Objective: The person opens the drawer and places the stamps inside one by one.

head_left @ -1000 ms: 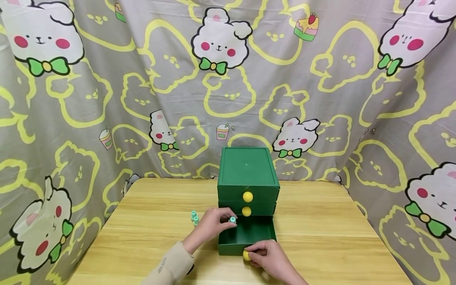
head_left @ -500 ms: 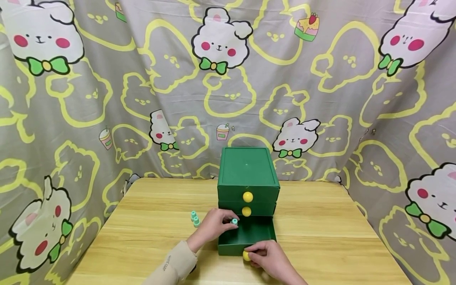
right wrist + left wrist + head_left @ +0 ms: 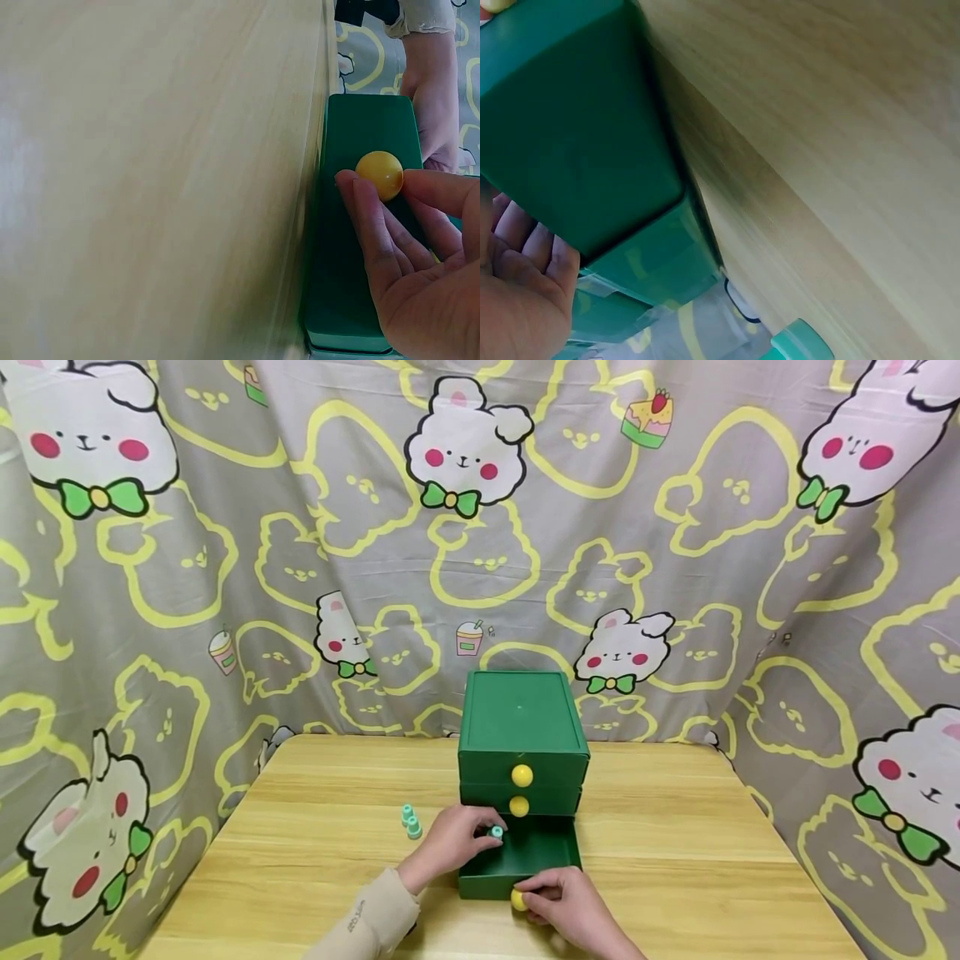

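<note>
In the head view my left hand (image 3: pixel 450 839) pinches a small teal cone-shaped piece (image 3: pixel 497 832) between thumb and fingers. It is over the left side of the pulled-out bottom drawer (image 3: pixel 525 858) of a green drawer box (image 3: pixel 522 712). The left wrist view shows the curled left hand (image 3: pixel 529 292) at the drawer's wall, the piece out of sight. My right hand (image 3: pixel 570 906) grips the round yellow knob (image 3: pixel 379 174) on that drawer's front, thumb on one side and fingers on the other.
Two more teal pieces (image 3: pixel 413 827) stand close together on the wooden table (image 3: pixel 337 793), left of the box. The two upper drawers are closed, each with a yellow knob (image 3: pixel 522 776). A patterned curtain (image 3: pixel 480 568) surrounds the table's back and sides.
My left hand has shifted slightly right and toward me over the drawer, carrying the teal piece with it. The right hand stays on the knob, and the drawer has not moved.
</note>
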A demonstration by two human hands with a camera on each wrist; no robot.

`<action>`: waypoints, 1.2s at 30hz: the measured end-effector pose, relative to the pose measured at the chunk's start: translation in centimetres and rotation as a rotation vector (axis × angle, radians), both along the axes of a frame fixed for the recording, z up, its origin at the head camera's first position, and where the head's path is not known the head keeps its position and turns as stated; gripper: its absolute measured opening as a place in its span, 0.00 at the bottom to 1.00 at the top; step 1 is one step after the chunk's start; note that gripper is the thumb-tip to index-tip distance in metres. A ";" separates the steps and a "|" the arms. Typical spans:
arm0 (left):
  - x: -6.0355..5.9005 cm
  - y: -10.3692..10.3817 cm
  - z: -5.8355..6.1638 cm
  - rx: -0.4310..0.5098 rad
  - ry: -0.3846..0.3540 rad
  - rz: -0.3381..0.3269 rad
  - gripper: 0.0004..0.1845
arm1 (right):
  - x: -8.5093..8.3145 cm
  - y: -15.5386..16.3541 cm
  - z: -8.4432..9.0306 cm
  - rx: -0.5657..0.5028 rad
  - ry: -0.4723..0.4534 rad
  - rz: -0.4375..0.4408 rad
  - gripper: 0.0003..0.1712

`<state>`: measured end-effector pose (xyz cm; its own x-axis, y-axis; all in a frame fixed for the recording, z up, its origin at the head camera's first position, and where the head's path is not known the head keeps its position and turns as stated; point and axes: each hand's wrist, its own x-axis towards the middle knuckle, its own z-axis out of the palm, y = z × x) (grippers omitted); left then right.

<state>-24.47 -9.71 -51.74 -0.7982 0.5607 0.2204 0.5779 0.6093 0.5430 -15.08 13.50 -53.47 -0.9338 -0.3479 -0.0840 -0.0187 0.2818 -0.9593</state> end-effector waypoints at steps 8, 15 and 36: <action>0.2 0.2 -0.7 -0.061 0.057 -0.020 0.06 | 0.1 0.1 0.0 0.004 -0.022 0.001 0.09; 0.3 0.1 -1.1 -0.057 0.082 -0.052 0.08 | 0.2 0.1 0.0 0.012 -0.014 0.003 0.09; 0.3 0.4 -1.0 -0.235 0.209 -0.089 0.07 | 0.3 0.0 0.3 0.015 -0.012 0.014 0.09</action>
